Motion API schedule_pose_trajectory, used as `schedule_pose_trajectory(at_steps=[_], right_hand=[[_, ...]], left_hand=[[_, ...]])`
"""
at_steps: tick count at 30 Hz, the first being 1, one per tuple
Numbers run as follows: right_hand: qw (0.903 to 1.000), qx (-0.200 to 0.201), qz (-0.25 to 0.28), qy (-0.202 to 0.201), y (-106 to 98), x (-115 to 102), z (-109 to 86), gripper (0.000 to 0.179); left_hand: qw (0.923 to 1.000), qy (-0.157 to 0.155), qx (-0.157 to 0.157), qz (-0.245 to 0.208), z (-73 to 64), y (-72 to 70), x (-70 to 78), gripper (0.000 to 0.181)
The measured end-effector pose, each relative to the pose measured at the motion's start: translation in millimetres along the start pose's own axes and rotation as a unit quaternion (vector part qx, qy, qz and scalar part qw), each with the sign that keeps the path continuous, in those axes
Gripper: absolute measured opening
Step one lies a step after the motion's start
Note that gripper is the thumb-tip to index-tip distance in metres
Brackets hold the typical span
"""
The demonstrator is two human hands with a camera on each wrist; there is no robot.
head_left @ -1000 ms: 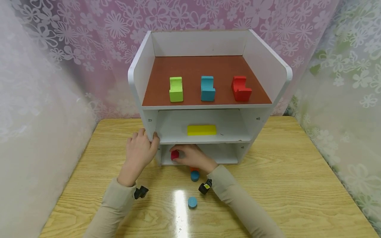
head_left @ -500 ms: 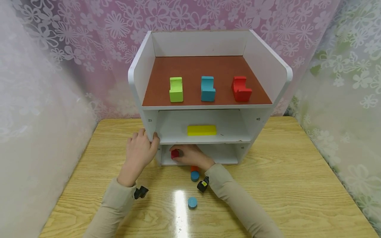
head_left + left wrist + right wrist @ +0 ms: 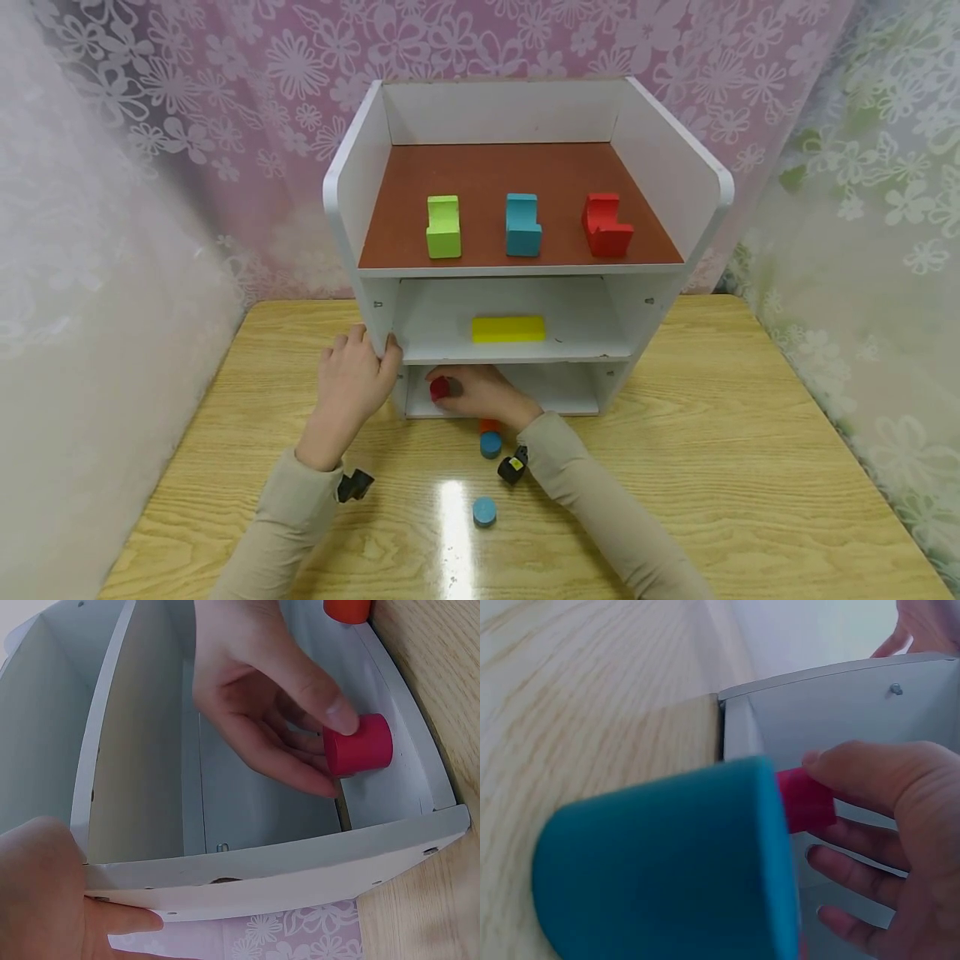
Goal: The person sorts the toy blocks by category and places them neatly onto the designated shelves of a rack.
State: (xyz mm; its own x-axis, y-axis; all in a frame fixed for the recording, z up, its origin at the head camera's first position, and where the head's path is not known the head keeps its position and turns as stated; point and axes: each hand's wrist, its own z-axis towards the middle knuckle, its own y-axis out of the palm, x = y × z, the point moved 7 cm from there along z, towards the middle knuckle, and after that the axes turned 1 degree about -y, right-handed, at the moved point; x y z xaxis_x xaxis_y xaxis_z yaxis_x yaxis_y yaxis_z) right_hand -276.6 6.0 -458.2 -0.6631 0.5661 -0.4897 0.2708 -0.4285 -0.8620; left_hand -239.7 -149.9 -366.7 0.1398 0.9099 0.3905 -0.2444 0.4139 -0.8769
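Observation:
My right hand (image 3: 483, 392) reaches into the bottom compartment of a white shelf unit (image 3: 495, 171). It pinches a red cylindrical block (image 3: 360, 746) between thumb and fingers, low over the bottom board, toward the left side. In the right wrist view the block (image 3: 808, 800) shows partly behind a teal cylinder (image 3: 667, 862). My left hand (image 3: 348, 375) grips the front edge of the unit's left side panel (image 3: 277, 877), thumb on one face and fingers on the other.
An orange block (image 3: 490, 425) and a blue cylinder (image 3: 491, 445) stand before the unit; a lighter blue cylinder (image 3: 484, 512) is nearer. A yellow bar (image 3: 508, 329) lies on the middle shelf. Above are green (image 3: 444, 227), blue (image 3: 523, 225) and red (image 3: 608, 225) notched blocks.
My right wrist has shifted slightly left, uncovering more of the orange block. The red block has barely moved inside the compartment. My left hand stays put on the panel.

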Motion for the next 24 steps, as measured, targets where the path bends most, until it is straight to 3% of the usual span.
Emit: schedule_pose_trajectory(at_steps=[17,24], right_hand=[[0.9986,-0.016,0.040,0.032,-26.9,-3.6,-24.8,0.035],[0.9995,0.017,0.028,-0.006,-35.1,-2.8,-41.6,0.030]], left_hand=[[1.0000,0.001,0.004,-0.003,0.4,0.9,-0.3,0.054],[1.0000,-0.003,-0.001,-0.006,0.8,0.7,-0.6,0.055]])
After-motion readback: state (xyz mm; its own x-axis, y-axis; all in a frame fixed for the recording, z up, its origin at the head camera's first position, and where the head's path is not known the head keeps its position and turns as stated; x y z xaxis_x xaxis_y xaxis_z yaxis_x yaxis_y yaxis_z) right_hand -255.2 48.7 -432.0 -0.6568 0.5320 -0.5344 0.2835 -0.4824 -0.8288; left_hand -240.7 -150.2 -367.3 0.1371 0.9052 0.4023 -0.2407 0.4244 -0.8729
